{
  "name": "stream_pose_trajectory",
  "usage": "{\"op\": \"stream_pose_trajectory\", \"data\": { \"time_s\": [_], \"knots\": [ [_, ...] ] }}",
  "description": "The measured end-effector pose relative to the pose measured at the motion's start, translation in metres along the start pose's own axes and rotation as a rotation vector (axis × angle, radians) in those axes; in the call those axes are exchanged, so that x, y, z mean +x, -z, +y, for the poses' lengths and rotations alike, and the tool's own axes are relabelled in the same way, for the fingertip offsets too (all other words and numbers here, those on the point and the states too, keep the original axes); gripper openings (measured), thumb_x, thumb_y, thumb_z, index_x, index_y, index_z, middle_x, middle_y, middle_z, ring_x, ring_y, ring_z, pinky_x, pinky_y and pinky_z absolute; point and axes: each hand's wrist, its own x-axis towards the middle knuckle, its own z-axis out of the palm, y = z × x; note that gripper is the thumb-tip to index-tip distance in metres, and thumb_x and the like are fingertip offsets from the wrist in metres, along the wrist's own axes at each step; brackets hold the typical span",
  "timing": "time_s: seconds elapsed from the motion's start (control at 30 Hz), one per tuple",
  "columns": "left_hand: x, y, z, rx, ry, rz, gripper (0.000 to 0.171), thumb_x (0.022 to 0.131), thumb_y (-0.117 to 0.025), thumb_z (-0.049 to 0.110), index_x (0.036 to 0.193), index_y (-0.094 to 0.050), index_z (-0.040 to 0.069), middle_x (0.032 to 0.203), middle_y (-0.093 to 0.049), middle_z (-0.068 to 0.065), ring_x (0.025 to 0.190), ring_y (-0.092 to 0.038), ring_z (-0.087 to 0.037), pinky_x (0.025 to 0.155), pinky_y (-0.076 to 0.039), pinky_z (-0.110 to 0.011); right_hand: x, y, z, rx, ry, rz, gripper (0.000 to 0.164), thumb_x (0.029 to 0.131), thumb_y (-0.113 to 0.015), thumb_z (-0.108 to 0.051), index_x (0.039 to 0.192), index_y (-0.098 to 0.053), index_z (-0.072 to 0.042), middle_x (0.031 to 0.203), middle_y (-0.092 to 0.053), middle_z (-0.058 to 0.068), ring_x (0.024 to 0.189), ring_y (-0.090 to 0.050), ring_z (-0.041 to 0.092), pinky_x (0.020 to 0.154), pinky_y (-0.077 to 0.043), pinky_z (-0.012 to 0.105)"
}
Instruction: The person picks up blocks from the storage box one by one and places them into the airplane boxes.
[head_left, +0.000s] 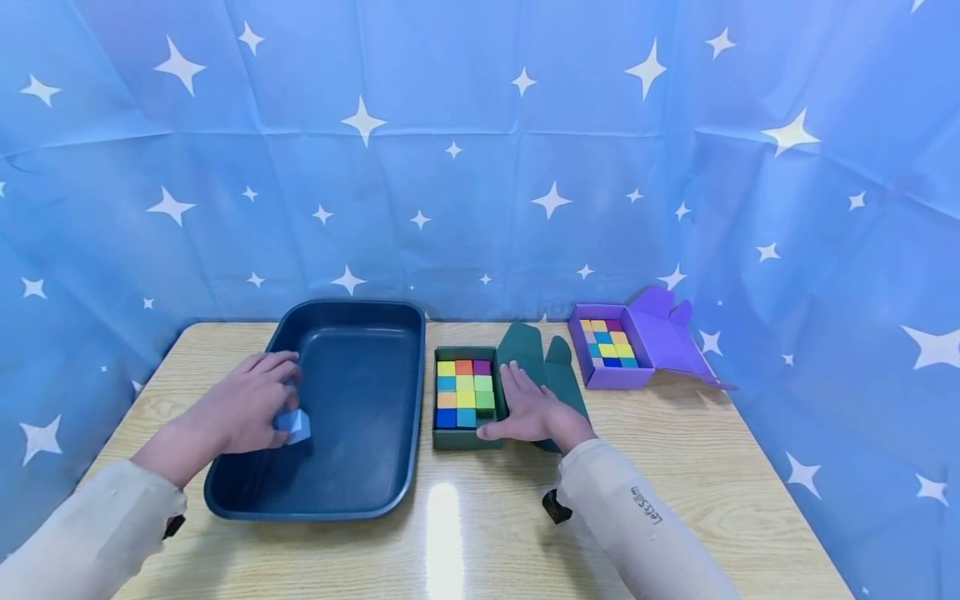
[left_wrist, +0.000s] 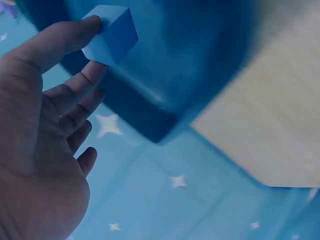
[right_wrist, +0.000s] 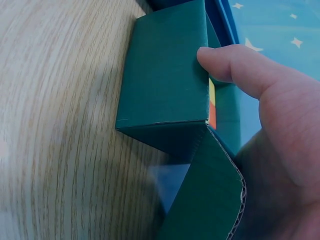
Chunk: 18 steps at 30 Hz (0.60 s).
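Observation:
Over the left side of the dark blue tray [head_left: 352, 433], my left hand [head_left: 255, 406] pinches a light blue cube [left_wrist: 111, 36] between thumb and fingertips. The cube is held above the tray floor. My right hand [head_left: 531, 412] lies at the right side of an opened green box [head_left: 467, 439], fingers extended across its folded-back lid [head_left: 558, 379]. The right thumb [right_wrist: 225, 62] touches the box's upper edge. Rows of coloured cubes [head_left: 465, 383] fill most of the green box, with a gap at the near right corner.
Behind and to the right stands an open purple box [head_left: 615, 377] of coloured cubes, its lid [head_left: 667, 342] spread to the right. Everything stands on a wooden table [head_left: 675, 467]. A blue star-printed cloth [head_left: 480, 167] hangs behind the table and at both sides.

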Motion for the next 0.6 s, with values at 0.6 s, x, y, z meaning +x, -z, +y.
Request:
{"op": "stream_pose_trajectory", "data": {
  "time_s": [0.6],
  "knots": [
    [0.105, 0.031, 0.089, 0.019, -0.129, 0.001, 0.032, 0.079, -0.075, 0.046, 0.094, -0.076, 0.018, 0.132, -0.060, -0.004, 0.142, -0.035, -0.027, 0.120, -0.028, -0.047, 0.000, -0.001, -0.001, -0.022, -0.001, 0.011, 0.110, 0.085, -0.062, -0.060, 0.157, 0.006, -0.012, 0.166, 0.010, 0.009, 0.154, 0.004, 0.028, 0.123, -0.005, 0.058]
  ]
}}
